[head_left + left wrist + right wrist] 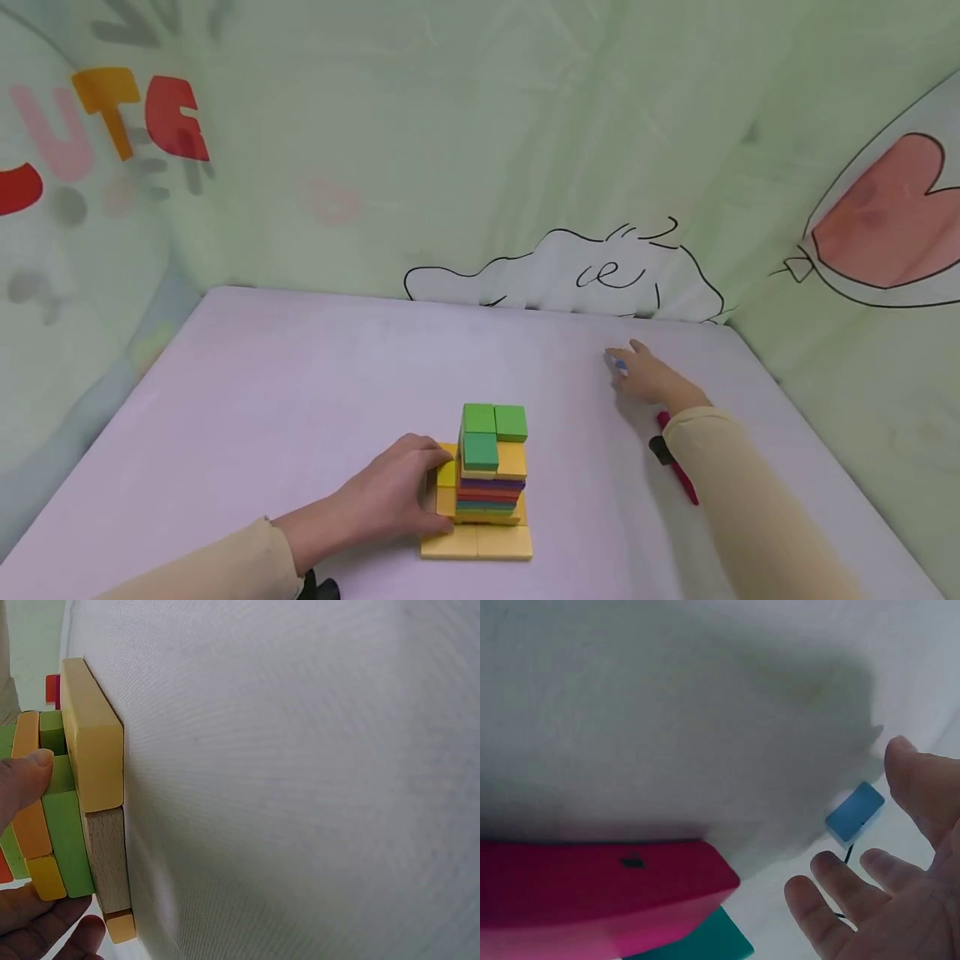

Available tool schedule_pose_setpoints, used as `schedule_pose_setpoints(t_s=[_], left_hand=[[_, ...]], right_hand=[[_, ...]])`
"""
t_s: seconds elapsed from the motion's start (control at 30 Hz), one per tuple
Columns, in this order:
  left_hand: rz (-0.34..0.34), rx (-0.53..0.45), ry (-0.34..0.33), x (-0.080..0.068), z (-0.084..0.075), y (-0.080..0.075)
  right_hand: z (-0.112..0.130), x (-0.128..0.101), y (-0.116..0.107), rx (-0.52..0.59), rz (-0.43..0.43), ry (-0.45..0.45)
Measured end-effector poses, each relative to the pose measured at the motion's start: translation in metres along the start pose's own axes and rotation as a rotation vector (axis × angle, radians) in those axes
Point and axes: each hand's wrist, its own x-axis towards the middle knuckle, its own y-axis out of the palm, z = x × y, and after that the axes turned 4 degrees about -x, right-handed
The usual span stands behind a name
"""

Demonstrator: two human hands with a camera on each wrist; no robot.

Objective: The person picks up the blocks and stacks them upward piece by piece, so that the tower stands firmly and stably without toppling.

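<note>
The left hand [390, 500] rests against the 9 o'clock side of the block stack [489, 475], fingers curled round its lower yellow and green layers; the left wrist view shows a thumb [22, 780] pressed on a green block's edge and other fingertips under the pile. The stack sits near the front middle of the lilac table [300, 392], on a base of flat yellow tiles [477, 542], with red, purple and teal slabs in the middle and green cubes [495, 421] on top (three show).

The right hand [648, 377] lies well apart, toward 2 o'clock from the stack, near the table's far edge. Its fingers are spread and relaxed, holding nothing. A small blue block [854, 813] lies just beside the fingertips; whether they touch it cannot be told. In the right wrist view a pink block [600, 896] and a teal block [701, 943] lie nearby, toward 7 o'clock of the blue one.

Behind the table hangs a pale green cloth backdrop [480, 125] with cartoon drawings.
</note>
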Motion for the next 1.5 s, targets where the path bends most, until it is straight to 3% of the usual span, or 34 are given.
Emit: schedule_pose_setpoints(t_s=[0.27,0.6,0.83,1.13,1.23,1.33,1.5], left_hand=[[0.015,0.006,-0.02,-0.002,-0.003,0.001],[0.007,0.009,-0.026,0.0,-0.003,-0.001],[0.016,0.006,-0.032,0.0,-0.004,-0.001],[0.022,-0.005,-0.045,0.0,-0.003,0.0],[0.023,-0.004,-0.039,0.0,-0.002,0.0],[0.02,-0.001,-0.034,0.0,-0.003,-0.001],[0.019,0.009,-0.026,0.0,-0.003,-0.001]], right_hand=[[0.003,-0.014,0.008,-0.089,-0.009,-0.091],[0.044,-0.072,0.021,-0.055,0.024,-0.206],[0.06,-0.099,0.037,0.054,0.03,-0.159],[0.063,-0.106,0.042,0.059,-0.069,-0.139],[0.07,-0.113,0.033,0.049,-0.149,-0.17],[0.084,-0.126,0.014,0.031,-0.315,-0.249],[0.118,-0.153,-0.017,0.03,-0.604,-0.481]])
